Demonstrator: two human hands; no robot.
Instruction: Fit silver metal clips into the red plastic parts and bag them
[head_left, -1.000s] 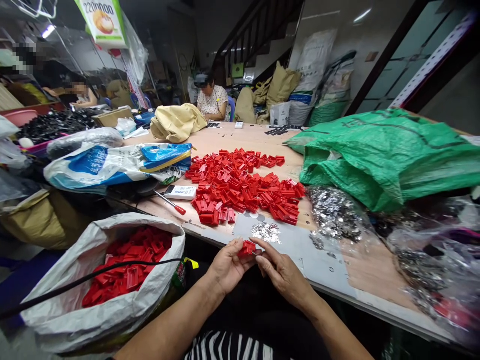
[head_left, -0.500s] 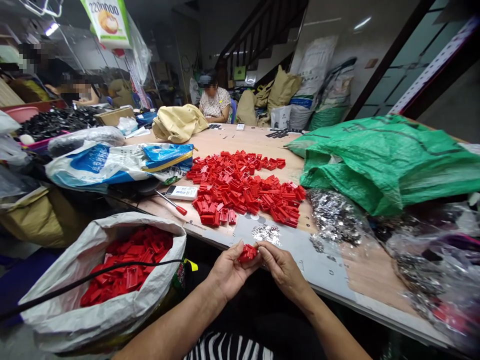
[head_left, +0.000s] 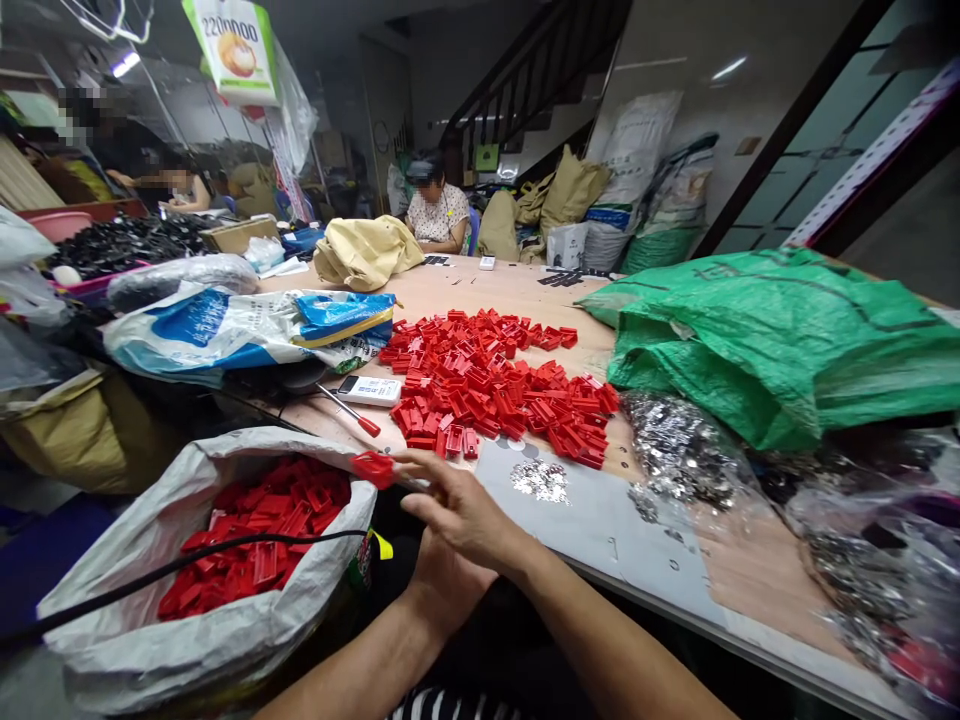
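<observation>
A small red plastic part [head_left: 373, 468], smeared by motion, is over the near right rim of the white woven sack [head_left: 75, 625]. My right hand [head_left: 461, 505] reaches left across my other hand, its fingers stretched out and their tips close to that part. Whether they still touch it is unclear. Below and behind it lies my left hand [head_left: 446, 580], palm partly showing, with its fingers mostly hidden. Many similar red parts [head_left: 274, 525] fill the sack. A heap of red parts [head_left: 495, 385] is on the table, with small silvery metal pieces [head_left: 540, 481] nearer me.
A red-handled screwdriver [head_left: 351, 412] and a white box [head_left: 370, 390] lie left of the heap. At the right are a green woven sack [head_left: 780, 330] and clear bags of metal pieces [head_left: 682, 450]. A black cable [head_left: 225, 550] crosses the white sack. Another person [head_left: 437, 210] sits across the table.
My hands have come apart from around the red part. My right hand swung left over my left hand, and the part moved left to the sack's rim.
</observation>
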